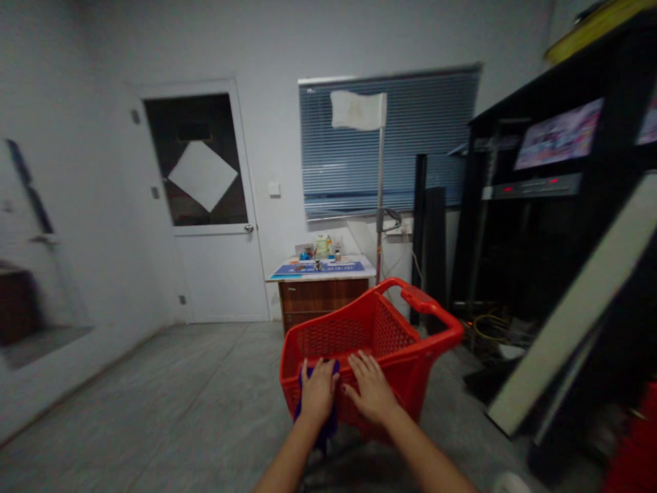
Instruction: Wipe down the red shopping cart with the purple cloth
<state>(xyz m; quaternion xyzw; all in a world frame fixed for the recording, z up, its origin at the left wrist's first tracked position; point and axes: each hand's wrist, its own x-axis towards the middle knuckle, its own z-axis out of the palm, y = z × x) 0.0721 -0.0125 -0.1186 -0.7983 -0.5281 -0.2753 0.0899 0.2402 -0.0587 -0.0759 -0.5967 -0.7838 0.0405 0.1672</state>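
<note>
A tall black metal rack (pixel 534 274) stands to the right of a red plastic shopping basket (pixel 410 363), and a brown wooden cabinet (pixel 318 298) stands beyond the basket. A dark blue cloth (pixel 332 430) hangs over the basket's near rim, pressed flat beneath the left hand (pixel 318 392). The right hand (pixel 370 389) lies open on the rim, fingers spread.

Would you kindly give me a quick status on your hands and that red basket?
Left hand on blue cloth at basket's near rim. Right hand flat on red plastic shopping basket. Black rack off to right.
</note>
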